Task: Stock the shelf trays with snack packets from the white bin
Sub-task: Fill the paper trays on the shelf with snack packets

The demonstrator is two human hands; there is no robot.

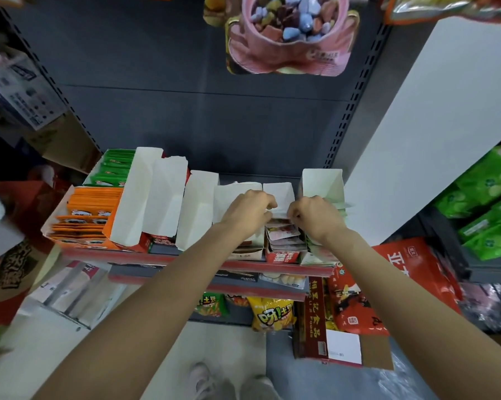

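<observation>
A row of cardboard shelf trays with raised white flaps stands on the red-edged shelf (185, 259). Both my hands reach into one narrow tray (281, 256) right of centre, which holds pink-and-white snack packets (282, 235) standing in a stack. My left hand (248, 210) has its fingers curled on the top edge of the rearmost packets. My right hand (313, 215) pinches the same packets from the right. An orange tray (84, 217) and a green tray (113, 168) of packets stand at the left. No white bin shows.
A pink candy bag (287, 36) hangs overhead. Lower shelves hold a yellow snack bag (271, 314) and red bags (356, 301). A cardboard box (344, 346) sits on the floor at right, green packets (489, 197) fill the right-hand shelf, and my shoes (229, 385) are below.
</observation>
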